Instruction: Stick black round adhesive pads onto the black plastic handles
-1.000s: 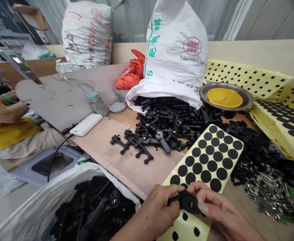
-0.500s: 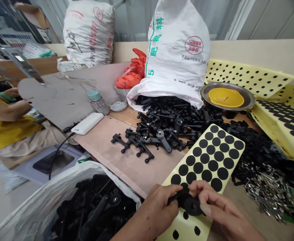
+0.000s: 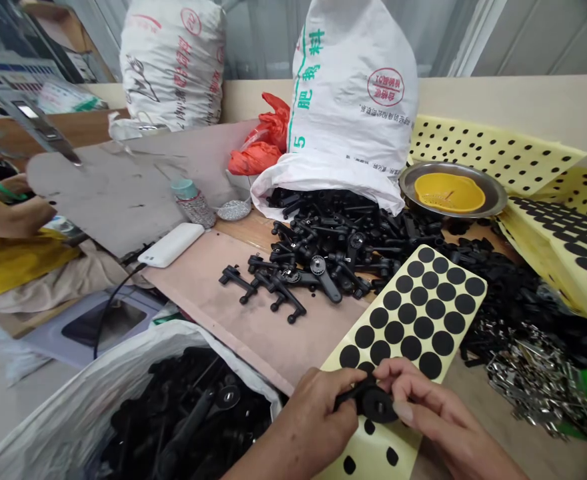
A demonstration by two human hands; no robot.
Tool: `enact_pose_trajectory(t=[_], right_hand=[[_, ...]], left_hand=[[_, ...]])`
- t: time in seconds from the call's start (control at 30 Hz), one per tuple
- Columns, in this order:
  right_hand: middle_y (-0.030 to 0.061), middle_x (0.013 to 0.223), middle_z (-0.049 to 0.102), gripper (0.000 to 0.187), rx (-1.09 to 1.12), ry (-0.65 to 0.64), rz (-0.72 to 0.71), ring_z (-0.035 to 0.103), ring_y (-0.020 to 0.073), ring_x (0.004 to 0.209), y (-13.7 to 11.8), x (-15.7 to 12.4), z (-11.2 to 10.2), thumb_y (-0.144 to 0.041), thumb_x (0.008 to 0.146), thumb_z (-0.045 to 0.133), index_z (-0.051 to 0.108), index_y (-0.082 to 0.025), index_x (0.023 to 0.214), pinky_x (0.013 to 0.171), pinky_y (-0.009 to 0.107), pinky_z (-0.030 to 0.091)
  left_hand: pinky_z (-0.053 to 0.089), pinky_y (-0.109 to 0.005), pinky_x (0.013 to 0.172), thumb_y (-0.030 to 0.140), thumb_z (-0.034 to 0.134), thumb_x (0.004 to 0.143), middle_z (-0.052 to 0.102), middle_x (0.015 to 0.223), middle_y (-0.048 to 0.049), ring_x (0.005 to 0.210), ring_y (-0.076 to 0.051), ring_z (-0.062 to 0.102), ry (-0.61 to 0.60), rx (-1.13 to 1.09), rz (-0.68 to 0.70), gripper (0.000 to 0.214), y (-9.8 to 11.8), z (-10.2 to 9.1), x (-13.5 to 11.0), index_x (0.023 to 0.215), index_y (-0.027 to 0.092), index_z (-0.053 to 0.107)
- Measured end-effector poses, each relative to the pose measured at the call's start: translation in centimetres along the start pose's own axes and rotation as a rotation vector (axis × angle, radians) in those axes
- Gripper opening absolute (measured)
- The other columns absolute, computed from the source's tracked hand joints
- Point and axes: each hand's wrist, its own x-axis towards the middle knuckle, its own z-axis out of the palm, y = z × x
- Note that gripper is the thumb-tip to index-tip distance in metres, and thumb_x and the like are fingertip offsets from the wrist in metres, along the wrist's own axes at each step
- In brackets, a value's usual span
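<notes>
Head cam: my L hand [image 3: 313,417] & R hand [image 3: 426,408] pinch round black plastic part [image 3: 376,405] over yellow dot-sticker sheet [image 3: 423,313]; pink board [image 3: 253,327], white sack [image 3: 353,113] behind.

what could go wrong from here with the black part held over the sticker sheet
1. The left hand and right hand pinch the black part only with fingertips, so it may slip and drop onto the sticker sheet beneath.
2. A hand resting on that sheet might crease it or peel its round stickers.
</notes>
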Motion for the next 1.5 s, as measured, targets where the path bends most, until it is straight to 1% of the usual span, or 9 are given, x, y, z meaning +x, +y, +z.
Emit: enact_pose_trajectory(t=[0.17, 0.33, 0.5, 0.63, 0.83, 0.97, 1.17, 1.3, 1.5], right_hand=[[0.0037, 0.106, 0.051, 0.021, -0.010, -0.012, -0.004, 0.049, 0.0234, 0.098, 0.1, 0.2, 0.1, -0.039, 0.071, 0.066, 0.060, -0.021, 0.063, 0.081, 0.028, 0.038], [0.0038, 0.105, 0.051, 0.017, -0.015, -0.012, -0.008, 0.049, 0.0228, 0.098, 0.2, 0.3, 0.3, -0.037, 0.074, 0.064, 0.062, -0.022, 0.067, 0.081, 0.029, 0.038], [0.0035, 0.105, 0.051, 0.019, 0.016, -0.012, 0.006, 0.049, 0.0231, 0.097, 0.2, 0.0, 0.4, -0.037, 0.072, 0.066, 0.059, -0.021, 0.064, 0.079, 0.028, 0.039], [0.0032, 0.102, 0.051, 0.020, 0.015, -0.031, 0.004, 0.049, 0.0229, 0.097, 0.0, 0.0, 0.3, -0.037, 0.072, 0.066, 0.060, -0.021, 0.063, 0.077, 0.027, 0.039], [0.0020, 0.101, 0.051, 0.020, 0.050, -0.039, 0.011, 0.050, 0.0198, 0.089, 0.1, 0.2, 0.2, -0.037, 0.072, 0.067, 0.058, -0.021, 0.063, 0.072, 0.025, 0.039], [0.0028, 0.100, 0.050, 0.019, 0.036, -0.052, -0.007, 0.049, 0.0209, 0.091, 0.1, 0.1, 0.4, -0.036, 0.072, 0.066, 0.059, -0.021, 0.063, 0.073, 0.026, 0.039], [0.0031, 0.098, 0.051, 0.021, -0.021, -0.058, -0.015, 0.049, 0.0201, 0.086, -0.2, 0.2, 0.4, -0.037, 0.073, 0.065, 0.058, -0.020, 0.063, 0.071, 0.026, 0.040], [0.0031, 0.095, 0.051, 0.023, -0.040, -0.061, -0.036, 0.050, 0.0204, 0.085, -0.2, 0.3, 0.4, -0.039, 0.072, 0.066, 0.057, -0.020, 0.062, 0.070, 0.027, 0.040], [0.0023, 0.091, 0.051, 0.025, -0.049, -0.064, -0.078, 0.048, 0.0178, 0.078, 0.0, 0.3, 0.5, -0.040, 0.074, 0.065, 0.058, -0.020, 0.062, 0.066, 0.025, 0.039]], left_hand=[[0.029, -0.020, 0.048, 0.012, 0.040, 0.076, 0.053, 0.056, 0.0061, 0.048, -0.009, 0.046, 0.027, -0.013, 0.040, 0.031, -1.0, 0.5, 0.2, 0.091, 0.019, 0.065], [0.029, -0.021, 0.049, 0.010, 0.039, 0.074, 0.058, 0.062, 0.0053, 0.050, -0.009, 0.047, 0.025, -0.038, 0.033, 0.028, -1.6, 0.8, 0.1, 0.085, 0.018, 0.063], [0.028, -0.021, 0.048, 0.013, 0.039, 0.076, 0.056, 0.060, 0.0051, 0.051, -0.009, 0.047, 0.008, -0.069, 0.015, 0.026, -1.5, 0.6, 0.0, 0.085, 0.017, 0.063], [0.030, -0.021, 0.049, 0.015, 0.040, 0.077, 0.057, 0.061, 0.0051, 0.051, -0.009, 0.047, -0.007, -0.107, -0.004, 0.028, -1.5, 0.6, 0.0, 0.091, 0.017, 0.064], [0.029, -0.021, 0.049, 0.014, 0.040, 0.076, 0.058, 0.062, 0.0047, 0.051, -0.009, 0.048, 0.017, -0.089, 0.007, 0.025, -2.0, 0.7, 0.1, 0.084, 0.017, 0.064], [0.028, -0.021, 0.048, 0.013, 0.039, 0.076, 0.058, 0.063, 0.0051, 0.051, -0.008, 0.047, 0.008, -0.105, 0.020, 0.029, -1.9, 0.8, 0.1, 0.091, 0.017, 0.064], [0.027, -0.021, 0.047, 0.012, 0.039, 0.075, 0.056, 0.060, 0.0053, 0.050, -0.008, 0.044, 0.000, -0.069, 0.027, 0.027, -1.3, 0.6, -0.1, 0.084, 0.016, 0.064], [0.026, -0.020, 0.047, 0.011, 0.039, 0.074, 0.052, 0.057, 0.0059, 0.049, -0.008, 0.044, -0.007, -0.064, 0.025, 0.028, -0.8, 0.4, -0.3, 0.084, 0.016, 0.065], [0.031, -0.019, 0.050, 0.014, 0.039, 0.078, 0.058, 0.063, 0.0046, 0.051, -0.008, 0.046, 0.000, -0.079, 0.034, 0.029, -1.3, 0.5, -0.4, 0.089, 0.017, 0.065]])
